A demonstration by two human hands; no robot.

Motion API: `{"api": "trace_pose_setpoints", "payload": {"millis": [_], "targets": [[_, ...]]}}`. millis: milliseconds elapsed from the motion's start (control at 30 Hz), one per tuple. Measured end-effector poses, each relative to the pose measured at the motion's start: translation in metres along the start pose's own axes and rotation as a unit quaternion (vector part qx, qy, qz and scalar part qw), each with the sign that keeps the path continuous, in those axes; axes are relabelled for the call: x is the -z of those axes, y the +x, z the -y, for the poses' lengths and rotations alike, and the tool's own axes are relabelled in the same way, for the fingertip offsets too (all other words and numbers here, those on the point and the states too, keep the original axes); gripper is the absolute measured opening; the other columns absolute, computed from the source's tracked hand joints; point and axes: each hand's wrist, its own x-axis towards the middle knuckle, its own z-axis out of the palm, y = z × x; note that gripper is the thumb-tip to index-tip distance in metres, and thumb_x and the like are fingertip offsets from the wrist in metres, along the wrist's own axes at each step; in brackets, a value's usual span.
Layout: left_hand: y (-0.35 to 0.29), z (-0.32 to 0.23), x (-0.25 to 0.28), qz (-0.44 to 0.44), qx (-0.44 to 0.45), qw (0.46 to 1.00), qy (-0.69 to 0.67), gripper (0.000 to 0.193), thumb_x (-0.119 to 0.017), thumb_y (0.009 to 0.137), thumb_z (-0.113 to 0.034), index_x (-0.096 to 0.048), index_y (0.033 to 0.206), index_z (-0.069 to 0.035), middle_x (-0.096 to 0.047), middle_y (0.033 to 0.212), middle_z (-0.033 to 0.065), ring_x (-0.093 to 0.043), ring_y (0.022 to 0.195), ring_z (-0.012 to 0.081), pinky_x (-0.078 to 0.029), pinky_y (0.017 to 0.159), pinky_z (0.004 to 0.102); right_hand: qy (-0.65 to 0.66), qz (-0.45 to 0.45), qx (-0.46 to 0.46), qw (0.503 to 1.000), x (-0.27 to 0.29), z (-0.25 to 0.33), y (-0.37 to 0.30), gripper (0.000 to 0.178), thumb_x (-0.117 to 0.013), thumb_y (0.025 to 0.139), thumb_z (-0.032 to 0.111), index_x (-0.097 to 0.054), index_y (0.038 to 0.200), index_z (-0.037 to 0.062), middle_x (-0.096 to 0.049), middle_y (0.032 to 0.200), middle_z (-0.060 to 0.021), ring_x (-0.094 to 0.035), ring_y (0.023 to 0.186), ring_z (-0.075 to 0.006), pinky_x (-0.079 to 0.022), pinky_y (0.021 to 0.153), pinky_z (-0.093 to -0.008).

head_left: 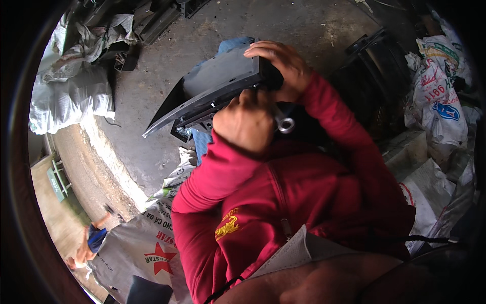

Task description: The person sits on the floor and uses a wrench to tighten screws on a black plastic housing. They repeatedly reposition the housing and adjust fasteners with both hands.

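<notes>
In front of me a long dark grey part (212, 71), looking like a metal bracket or housing, lies tilted, its pointed end toward the left. My right hand (286, 66) is wrapped over its right end, fingers on the top edge. My left hand (243, 121) is closed against the part's near side. Beside its knuckles the shiny ring end of a wrench (285, 125) sticks out; the rest of the wrench is hidden by the hand. Small bolts (213, 105) show along the near edge. An open dark box (181, 133) with shiny small hardware sits under the left end.
Blue cloth (202, 144) shows beneath the part. White sacks (73, 96) stand at the left, with dark metal pieces (157, 23) behind them. Stacked black parts (372, 76) and printed sacks (440, 91) are at the right. Another person (91, 243) is at the far lower left.
</notes>
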Motion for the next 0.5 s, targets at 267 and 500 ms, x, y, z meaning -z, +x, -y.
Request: {"api": "trace_pose_setpoints", "payload": {"millis": [267,500], "targets": [[-0.023,0.048,-0.031,-0.016,0.134,0.859,-0.494,0.014,-0.064,0.094,-0.005,-0.072,0.103,0.002,-0.072,0.077,0.0124,-0.069,0.064,0.0174,-0.052,0.059,0.0293,0.023,0.024,-0.025,0.999,0.003,-0.003,-0.008,0.086,-0.089,0.062,0.031,-0.048,0.137,0.0183,-0.056,0.136,-0.0049,-0.052,0.129,-0.0291,-0.041,0.104,-0.0458],[-0.02,0.043,-0.009,-0.063,0.065,0.942,-0.324,0.01,-0.068,0.09,-0.009,-0.071,0.095,-0.001,-0.07,0.078,0.0126,-0.067,0.059,0.0236,-0.053,0.055,0.0318,0.038,0.019,-0.027,0.999,0.001,-0.005,-0.007,0.092,-0.091,0.059,0.029,-0.047,0.139,0.0187,-0.055,0.135,-0.0059,-0.052,0.129,-0.0296,-0.041,0.104,-0.0464]]}}
